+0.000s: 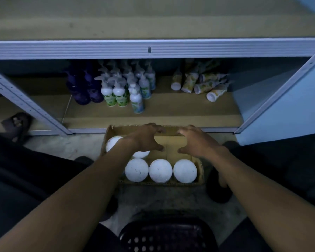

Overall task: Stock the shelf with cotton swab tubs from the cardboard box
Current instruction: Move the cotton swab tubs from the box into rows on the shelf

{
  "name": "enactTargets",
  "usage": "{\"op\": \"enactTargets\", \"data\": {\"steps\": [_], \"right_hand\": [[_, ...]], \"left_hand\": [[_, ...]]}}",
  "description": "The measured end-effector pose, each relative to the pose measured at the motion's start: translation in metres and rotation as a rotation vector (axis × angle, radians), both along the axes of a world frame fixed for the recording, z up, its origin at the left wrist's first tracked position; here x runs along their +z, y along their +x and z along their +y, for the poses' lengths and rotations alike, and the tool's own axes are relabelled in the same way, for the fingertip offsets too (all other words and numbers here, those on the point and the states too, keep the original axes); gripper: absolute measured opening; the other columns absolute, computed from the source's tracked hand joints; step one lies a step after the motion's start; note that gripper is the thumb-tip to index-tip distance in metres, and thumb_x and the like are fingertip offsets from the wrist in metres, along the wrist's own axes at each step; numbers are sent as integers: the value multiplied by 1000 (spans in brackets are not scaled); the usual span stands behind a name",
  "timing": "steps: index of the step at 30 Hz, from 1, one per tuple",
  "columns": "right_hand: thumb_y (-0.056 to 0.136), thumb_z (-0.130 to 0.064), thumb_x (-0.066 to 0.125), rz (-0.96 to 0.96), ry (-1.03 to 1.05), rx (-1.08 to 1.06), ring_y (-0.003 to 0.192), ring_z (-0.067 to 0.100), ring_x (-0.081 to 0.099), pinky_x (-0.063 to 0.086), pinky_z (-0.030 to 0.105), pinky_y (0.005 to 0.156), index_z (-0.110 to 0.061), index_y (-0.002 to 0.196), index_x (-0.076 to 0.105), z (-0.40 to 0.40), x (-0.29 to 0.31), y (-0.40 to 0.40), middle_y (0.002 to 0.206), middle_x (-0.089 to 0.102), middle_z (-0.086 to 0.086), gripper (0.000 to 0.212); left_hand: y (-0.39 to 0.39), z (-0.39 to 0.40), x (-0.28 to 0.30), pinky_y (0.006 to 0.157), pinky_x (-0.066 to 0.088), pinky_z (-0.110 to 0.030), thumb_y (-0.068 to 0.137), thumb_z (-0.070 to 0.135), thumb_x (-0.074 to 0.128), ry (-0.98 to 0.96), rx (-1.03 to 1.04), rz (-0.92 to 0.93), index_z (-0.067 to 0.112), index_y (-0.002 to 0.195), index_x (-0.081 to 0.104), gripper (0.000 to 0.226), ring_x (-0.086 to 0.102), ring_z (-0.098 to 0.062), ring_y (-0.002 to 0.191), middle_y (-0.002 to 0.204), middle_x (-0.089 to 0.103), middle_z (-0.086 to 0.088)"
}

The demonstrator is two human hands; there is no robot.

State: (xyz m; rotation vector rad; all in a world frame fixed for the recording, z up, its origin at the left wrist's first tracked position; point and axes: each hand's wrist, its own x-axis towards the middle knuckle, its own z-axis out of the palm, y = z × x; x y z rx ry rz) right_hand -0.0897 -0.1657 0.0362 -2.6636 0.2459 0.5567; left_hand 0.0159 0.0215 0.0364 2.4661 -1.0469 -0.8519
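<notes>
The cotton swab tubs (160, 170) show as round white lids seen from above, faintly speckled, standing inside the cardboard box (200, 167) on the floor. Three sit touching in a row along the near wall of the box; a fourth lies just behind them, half hidden under the left forearm, and a fifth (112, 142) stands in the far left corner. The right half of the box's far part shows bare cardboard.

Both hands hover over the box's far part, apart from each other. The left hand (146, 137) has its fingers spread and bent, holding nothing; the right hand (195, 140) mirrors it, fingers and thumb arched in a claw, also holding nothing.

Just beyond the box is the low shelf (171, 113) of a metal rack. On it stand dark purple bottles (84, 88), a cluster of white pump bottles (122, 88) with green labels, and to the right several yellow-patterned bottles (200, 84), some toppled. A dark perforated basket (167, 235) sits at the near edge of the view.
</notes>
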Motion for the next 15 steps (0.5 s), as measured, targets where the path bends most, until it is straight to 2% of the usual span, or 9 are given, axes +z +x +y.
{"op": "enactTargets", "data": {"steps": [3, 8, 11, 15], "right_hand": [[81, -37, 78, 54, -5, -2, 124, 28, 49, 51, 44, 91, -32, 141, 48, 6, -19, -6, 143, 43, 3, 68], [81, -40, 77, 135, -50, -62, 122, 28, 49, 50, 41, 90, -34, 141, 47, 16, -48, -19, 138, 43, 3, 67], [80, -45, 77, 204, -71, -74, 126, 31, 46, 49, 42, 93, -30, 144, 44, 18, -63, -29, 140, 41, 5, 74], [78, -51, 77, 265, -80, -82, 132, 33, 41, 48, 44, 98, -30, 148, 37, 17, -78, -36, 145, 36, 7, 83]], "left_hand": [[-11, -4, -31, 99, 44, -35, 77, 32, 82, 46, -7, 47, 20, 136, 52, 67, 50, -26, 124, 138, 50, -6], [-22, 3, -75, 107, 39, -35, 75, 41, 81, 182, -31, 106, 22, 145, 42, 82, 45, -25, 131, 146, 43, -6], [-29, 5, -92, 110, 37, -39, 75, 46, 80, 232, -49, 84, 21, 148, 39, 87, 42, -26, 135, 152, 38, -7], [-43, -3, -106, 108, 39, -41, 73, 52, 78, 229, -70, 16, 18, 146, 41, 89, 47, -29, 129, 145, 43, -9]]}}
